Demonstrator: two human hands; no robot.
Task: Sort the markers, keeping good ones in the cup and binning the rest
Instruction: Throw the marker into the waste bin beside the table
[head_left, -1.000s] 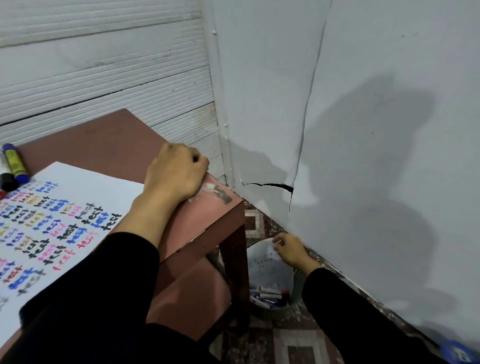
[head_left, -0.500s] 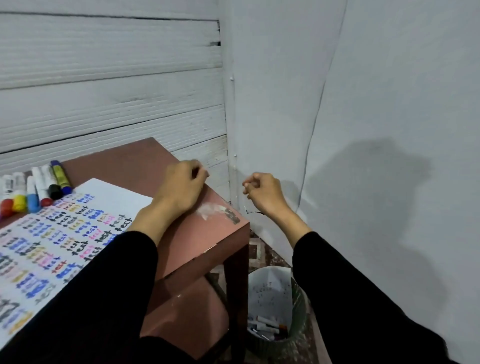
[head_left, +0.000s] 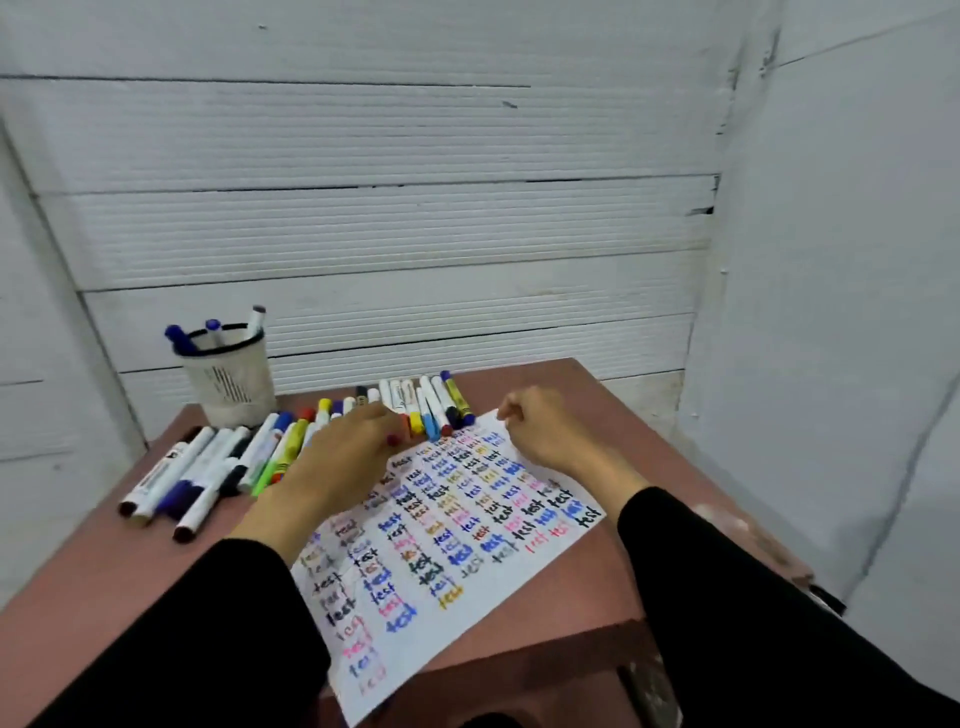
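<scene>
Although the bin is outside the head view, the sorting looks, on the evidence present, well short of finished. The reddish-brown table carries a white test sheet, angled across its middle and covered with rows of the word "test" in many colours, which suggests many markers have already been tried. At the far left corner stands a white mesh cup holding only three markers, the accepted ones so far. A long row of loose markers lies along the far edge of the sheet, from the left side to near the centre-right, and presumably awaits a verdict; none of these is yet in the cup. The left hand reaches over the middle of this row, fingers bent toward a red-capped marker; whether it grips one cannot be told. The right hand hovers at the sheet's far corner, fingers loosely curled, apparently holding nothing.
</scene>
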